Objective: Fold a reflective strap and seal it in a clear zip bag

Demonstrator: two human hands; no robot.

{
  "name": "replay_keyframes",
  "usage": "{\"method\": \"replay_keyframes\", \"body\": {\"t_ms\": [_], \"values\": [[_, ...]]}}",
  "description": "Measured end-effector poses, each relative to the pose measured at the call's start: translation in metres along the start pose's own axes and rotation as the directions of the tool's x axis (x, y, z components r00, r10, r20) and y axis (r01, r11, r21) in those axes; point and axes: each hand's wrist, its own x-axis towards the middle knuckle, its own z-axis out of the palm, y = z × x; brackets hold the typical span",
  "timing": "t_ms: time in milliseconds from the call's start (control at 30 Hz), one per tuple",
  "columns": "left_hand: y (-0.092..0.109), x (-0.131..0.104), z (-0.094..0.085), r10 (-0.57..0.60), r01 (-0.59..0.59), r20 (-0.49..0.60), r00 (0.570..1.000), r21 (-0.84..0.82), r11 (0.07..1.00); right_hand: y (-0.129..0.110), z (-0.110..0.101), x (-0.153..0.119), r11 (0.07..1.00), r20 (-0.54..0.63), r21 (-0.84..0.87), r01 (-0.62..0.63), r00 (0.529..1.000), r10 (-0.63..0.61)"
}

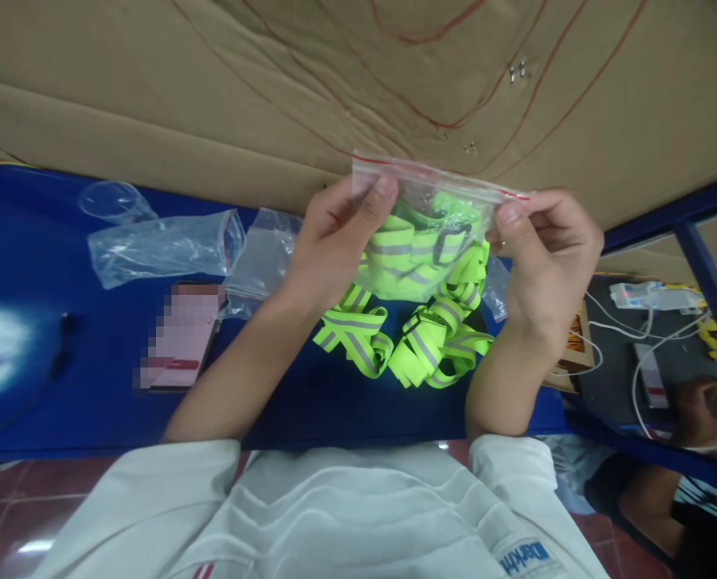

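Between my two hands is a clear zip bag (415,181) with a red line along its top edge. Inside it lies a folded neon yellow-green reflective strap (395,245) with grey stripes and a dark buckle. My left hand (340,237) pinches the bag's left side, thumb in front. At the upper right corner, my right hand (545,249) grips the bag's edge between thumb and fingers. Below the bag, more yellow-green reflective straps (358,338) lie in loose loops on the blue table (310,402).
Clear plastic bags (165,249) lie on the left, near a phone (181,338). Brown cardboard (274,96) stands behind the table. Past a blue frame (708,265) on the right are a white power strip (653,296), cables and another person's hand (702,414).
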Motion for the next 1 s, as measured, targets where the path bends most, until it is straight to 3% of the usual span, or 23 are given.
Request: {"method": "replay_keyframes", "body": {"t_ms": [167,267,367,533,667,833,1000], "values": [[-0.002,0.0,0.007,0.045,-0.048,-0.027,0.999,-0.135,0.99,-0.004,0.002,-0.002,0.998,-0.032,-0.064,-0.008,0.999,0.006],[-0.001,0.001,0.006,0.065,-0.068,-0.025,0.998,-0.172,0.983,-0.009,0.003,-0.002,0.998,-0.016,-0.047,0.052,0.998,-0.053],[0.001,0.001,0.003,0.092,-0.091,0.004,0.996,-0.15,0.985,-0.013,0.005,-0.001,0.994,0.027,-0.02,0.104,0.994,-0.104],[0.002,-0.001,0.002,0.079,-0.074,0.045,0.996,-0.115,0.991,-0.014,0.006,-0.001,0.99,-0.001,-0.065,0.126,0.992,-0.126],[0.002,-0.003,0.004,0.078,-0.074,0.068,0.995,-0.07,0.995,-0.016,0.005,-0.003,0.985,0.101,-0.132,0.113,0.99,-0.1],[-0.002,-0.001,0.005,0.076,-0.073,0.077,0.994,-0.034,0.997,-0.02,0.007,-0.005,0.972,0.099,-0.202,0.124,0.99,-0.105],[-0.003,0.0,0.0,0.063,-0.063,0.062,0.996,-0.004,0.998,-0.023,0.003,-0.005,0.953,0.21,-0.246,0.178,0.97,-0.127]]}}
